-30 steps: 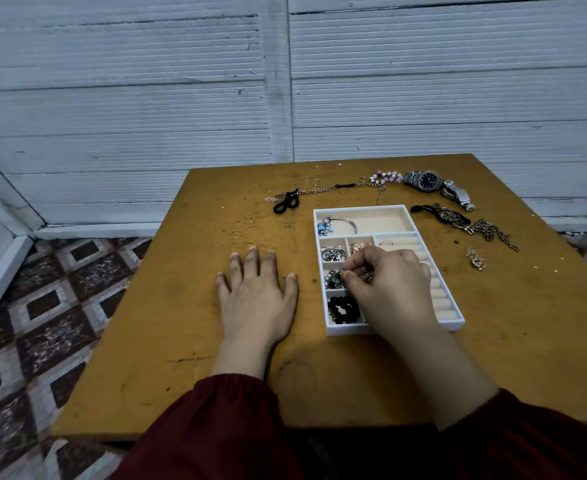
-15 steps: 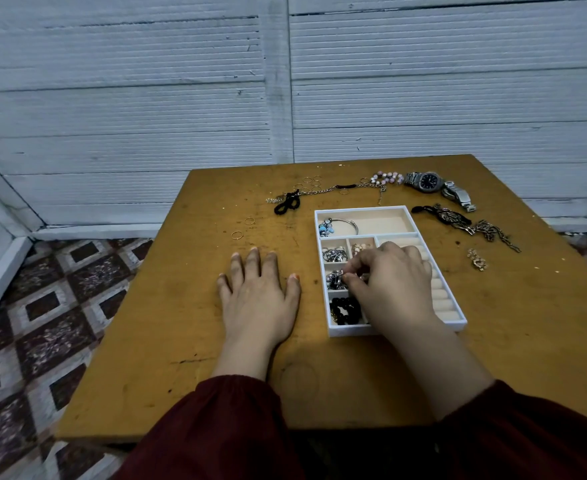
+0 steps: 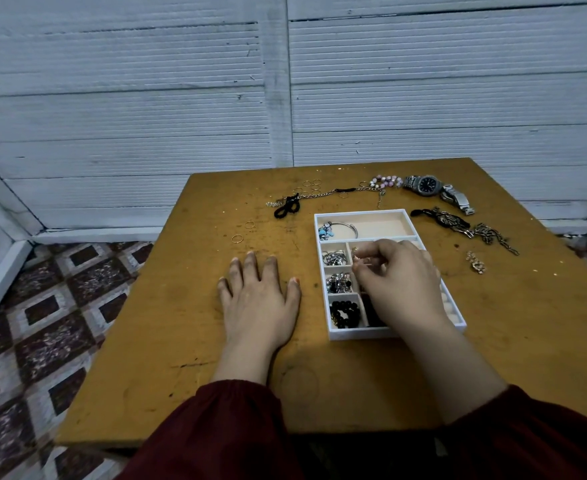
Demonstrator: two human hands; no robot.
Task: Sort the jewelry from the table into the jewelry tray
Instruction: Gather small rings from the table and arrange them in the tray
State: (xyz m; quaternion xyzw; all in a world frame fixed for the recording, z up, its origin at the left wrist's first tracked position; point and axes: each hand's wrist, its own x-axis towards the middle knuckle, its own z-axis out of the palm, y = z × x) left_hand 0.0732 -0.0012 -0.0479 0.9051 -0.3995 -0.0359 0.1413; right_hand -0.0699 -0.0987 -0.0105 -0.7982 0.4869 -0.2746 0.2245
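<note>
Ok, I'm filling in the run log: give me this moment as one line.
stage: sorting | left hand: flat on table | right hand: pinching small gold piece over jewelry tray | watch: unsorted on table

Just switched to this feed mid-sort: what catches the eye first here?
The white jewelry tray sits right of centre on the wooden table, several compartments already filled, with the right hand over it, fingers pinching what looks like a small gold piece. The left hand lies flat on the table beside it. Beyond the tray, a silver watch and chains lie unsorted.
</note>
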